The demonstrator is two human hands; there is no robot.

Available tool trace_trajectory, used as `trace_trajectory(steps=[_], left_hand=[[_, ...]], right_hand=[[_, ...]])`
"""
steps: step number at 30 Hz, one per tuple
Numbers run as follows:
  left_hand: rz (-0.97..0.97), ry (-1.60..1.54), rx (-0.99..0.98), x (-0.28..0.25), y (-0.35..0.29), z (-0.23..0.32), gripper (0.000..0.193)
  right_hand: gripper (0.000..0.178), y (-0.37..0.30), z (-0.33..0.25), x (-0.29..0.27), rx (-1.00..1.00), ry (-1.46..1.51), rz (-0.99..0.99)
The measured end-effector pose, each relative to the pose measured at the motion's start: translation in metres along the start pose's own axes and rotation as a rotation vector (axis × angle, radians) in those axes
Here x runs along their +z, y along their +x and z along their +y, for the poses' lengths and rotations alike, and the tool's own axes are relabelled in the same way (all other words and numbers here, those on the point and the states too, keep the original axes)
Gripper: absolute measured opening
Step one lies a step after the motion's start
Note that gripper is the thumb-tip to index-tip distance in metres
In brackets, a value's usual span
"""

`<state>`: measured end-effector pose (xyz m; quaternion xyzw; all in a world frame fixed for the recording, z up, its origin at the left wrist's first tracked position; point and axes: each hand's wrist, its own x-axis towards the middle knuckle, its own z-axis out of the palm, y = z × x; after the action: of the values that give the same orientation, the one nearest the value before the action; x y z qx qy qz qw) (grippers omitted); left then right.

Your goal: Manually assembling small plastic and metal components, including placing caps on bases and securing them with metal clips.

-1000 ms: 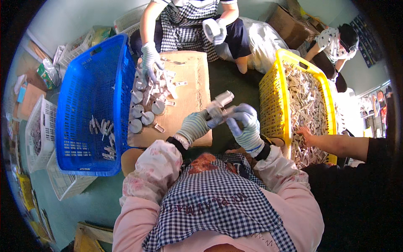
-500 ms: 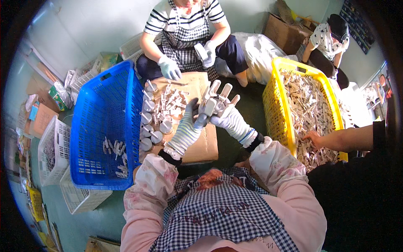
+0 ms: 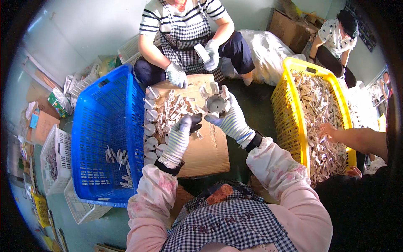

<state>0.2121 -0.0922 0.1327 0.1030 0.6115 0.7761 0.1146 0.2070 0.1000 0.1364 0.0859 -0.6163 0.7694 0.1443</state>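
In my gloved right hand (image 3: 234, 122) is a round grey part with pale prongs (image 3: 216, 103), held over a cardboard sheet (image 3: 210, 155); its hollow centre faces up. My gloved left hand (image 3: 180, 136) is apart from that part, lower and to its left. Its dark-tipped fingers are curled together, and whatever may be between them is hidden. Beneath and beyond it lies a pile of small pale pieces (image 3: 178, 109). Several round grey parts with stems (image 3: 150, 129) line the sheet's left side.
A blue basket (image 3: 133, 105) with a few pale pieces stands left. At right, a co-worker's bare hand (image 3: 329, 131) reaches into a yellow basket (image 3: 289, 122) full of pieces. Opposite sits a gloved person (image 3: 184, 46) holding a white piece. White crates (image 3: 56, 168) stand far left.
My left hand has come off the pronged part and moved down. My right hand has turned the part so its hollow centre shows.
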Motion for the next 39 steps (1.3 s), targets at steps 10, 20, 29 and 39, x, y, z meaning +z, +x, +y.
trace_trajectory(steps=[10,20,29,39], left_hand=[[0.118,-0.433,0.209,0.003,0.021,0.014,0.066],[0.251,-0.122,0.361,-0.006,0.010,0.034,0.040],[0.051,-0.525,0.268,-0.002,0.022,0.048,0.088],[0.039,-0.399,0.293,-0.001,0.013,0.021,0.057]], right_hand=[[0.099,-0.007,0.007,0.054,-0.005,-0.241,-0.200],[0.104,-0.019,0.011,0.073,0.064,0.041,-0.206],[0.102,-0.012,0.007,0.072,0.056,0.236,-0.193],[0.113,-0.015,-0.003,0.074,0.127,0.424,-0.241]])
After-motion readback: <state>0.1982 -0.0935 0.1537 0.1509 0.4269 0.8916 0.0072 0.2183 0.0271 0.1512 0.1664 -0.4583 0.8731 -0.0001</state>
